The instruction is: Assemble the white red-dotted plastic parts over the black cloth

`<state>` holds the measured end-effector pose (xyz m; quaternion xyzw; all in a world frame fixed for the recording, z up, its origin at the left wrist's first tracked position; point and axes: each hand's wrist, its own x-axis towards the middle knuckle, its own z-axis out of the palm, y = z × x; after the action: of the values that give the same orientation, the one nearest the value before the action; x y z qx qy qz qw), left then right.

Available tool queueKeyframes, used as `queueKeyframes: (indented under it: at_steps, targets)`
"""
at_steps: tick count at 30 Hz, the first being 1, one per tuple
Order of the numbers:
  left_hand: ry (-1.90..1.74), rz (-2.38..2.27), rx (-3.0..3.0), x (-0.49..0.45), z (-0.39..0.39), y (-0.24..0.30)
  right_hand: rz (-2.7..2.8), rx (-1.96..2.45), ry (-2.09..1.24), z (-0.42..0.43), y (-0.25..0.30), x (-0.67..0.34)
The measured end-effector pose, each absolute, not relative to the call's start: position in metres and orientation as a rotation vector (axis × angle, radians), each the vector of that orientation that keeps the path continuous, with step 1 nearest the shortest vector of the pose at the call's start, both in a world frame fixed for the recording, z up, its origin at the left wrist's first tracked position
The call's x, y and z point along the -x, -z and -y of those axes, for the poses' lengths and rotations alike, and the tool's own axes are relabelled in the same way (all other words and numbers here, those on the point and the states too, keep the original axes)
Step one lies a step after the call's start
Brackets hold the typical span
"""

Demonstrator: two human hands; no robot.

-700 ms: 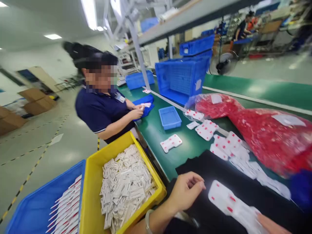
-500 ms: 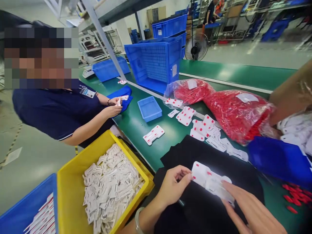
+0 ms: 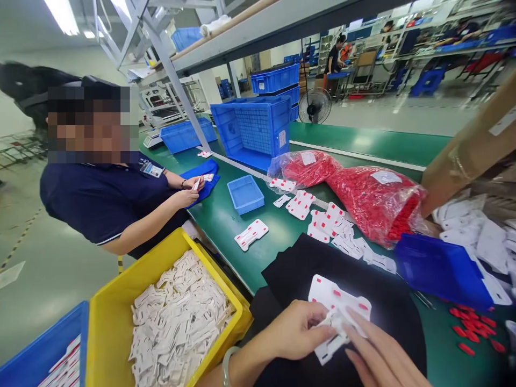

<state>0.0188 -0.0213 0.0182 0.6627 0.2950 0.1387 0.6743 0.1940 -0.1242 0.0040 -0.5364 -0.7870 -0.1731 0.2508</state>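
A white plastic plate with red inserts (image 3: 342, 298) lies on black cloth (image 3: 397, 314) in front of me. Over its near end sits a smaller white slotted piece (image 3: 325, 352), partly covered by my fingers. My left hand (image 3: 296, 330), wearing a pale bangle, pinches that smaller piece from the left between thumb and bent fingers. From the right, my right hand (image 3: 385, 355) has its fingers laid across the piece and the plate, thumb on the near side, gripping them. The exact contact under the fingertips is hidden and slightly blurred.
A yellow bin (image 3: 99, 328) of white pieces stands left, beside a blue bin (image 3: 76, 328). Further along are finished-looking plates (image 3: 252, 235), a small blue tray (image 3: 245, 194), bags of red parts (image 3: 371, 207), a dark blue tray (image 3: 443, 271) and loose red inserts (image 3: 471, 325). A co-worker (image 3: 100, 199) sits left.
The plate has turned on the cloth. My left hand has moved from its left edge to the smaller white piece near me; my right hand has shifted left. My view has tilted up.
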Motion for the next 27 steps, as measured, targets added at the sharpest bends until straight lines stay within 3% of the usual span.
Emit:
queueKeyframes:
  at_steps: [3, 9, 17, 27]
  targets:
    - [-0.179, -0.526, -1.717, -0.011, 0.017, -0.026, 2.407, 1.232, 0.491, 0.128, -0.007, -0.2]
    - [-0.097, -0.58, -1.701, -0.019, 0.023, -0.027, 2.301, 1.398, 0.435, 0.145, -0.016, -0.198]
    - [-0.561, -0.95, -1.759, -0.025, -0.005, -0.014, 2.146, 1.667, 0.357, 0.132, 0.002, -0.237]
    - [-0.526, -1.005, -1.954, -0.042, -0.01, 0.009, 2.294, 1.756, 0.305, 0.111, 0.026, -0.239]
